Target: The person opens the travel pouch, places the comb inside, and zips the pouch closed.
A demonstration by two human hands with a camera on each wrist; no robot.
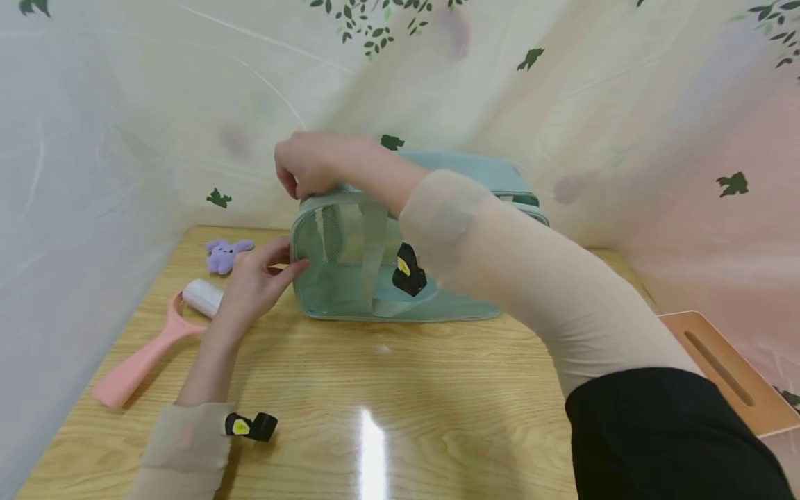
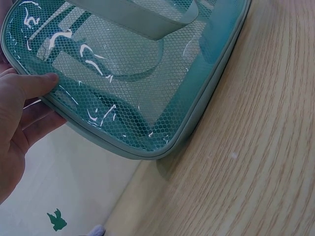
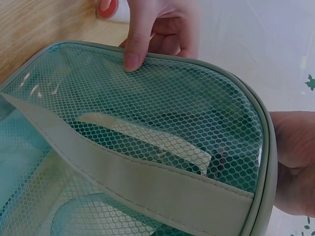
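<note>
Fingers [image 2: 44,125] of the left hand [image 1: 253,281] pinch the side of a green bag [image 1: 342,281]

Its thumb [image 2: 39,85] lies on the see-through front, the other fingers behind the edge. Just left of upper centre in the frame, the right hand [image 1: 319,163] bends over the bag's upper left corner; its fingertips are hidden, so I cannot tell whether they pinch anything. The bag stands on the wooden surface [image 1: 450,389] at the centre of the frame, a strap [image 1: 373,253] down its front. At the left lie a purple plush toy [image 1: 222,257], a white roll [image 1: 201,297] and a pink handle [image 1: 142,360]. A brown panel [image 1: 765,396] shows at the right edge.
</note>
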